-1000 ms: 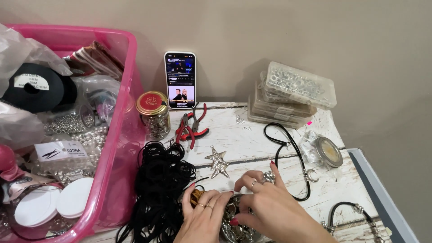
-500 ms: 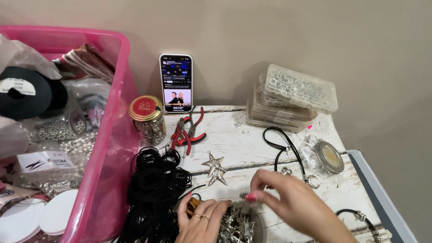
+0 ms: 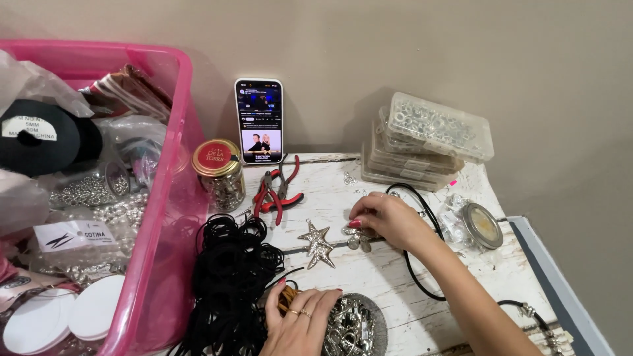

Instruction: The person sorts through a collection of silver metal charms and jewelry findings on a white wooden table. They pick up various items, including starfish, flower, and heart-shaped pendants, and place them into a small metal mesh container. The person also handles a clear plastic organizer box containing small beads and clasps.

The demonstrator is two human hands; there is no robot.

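My right hand (image 3: 386, 219) reaches over the white table (image 3: 369, 277), its fingertips closed on small silver charms (image 3: 359, 237) lying just right of a silver starfish pendant (image 3: 318, 245). My left hand (image 3: 300, 321) rests at the near edge with its fingers curled on the rim of a round dish of silver charms (image 3: 353, 326), brown cord under the fingers. A heap of black cord (image 3: 234, 283) lies left of that hand.
A pink bin (image 3: 168, 217) of craft supplies fills the left side. A jar with a gold lid (image 3: 216, 171), red pliers (image 3: 277, 191), a phone (image 3: 259, 122) leaning on the wall, stacked clear boxes (image 3: 428, 142), a round tin (image 3: 481, 225) and a black cord loop (image 3: 422, 264) stand around.
My right hand has moved from the dish at the near edge up to the small charms beside the starfish. My left hand stays at the dish.
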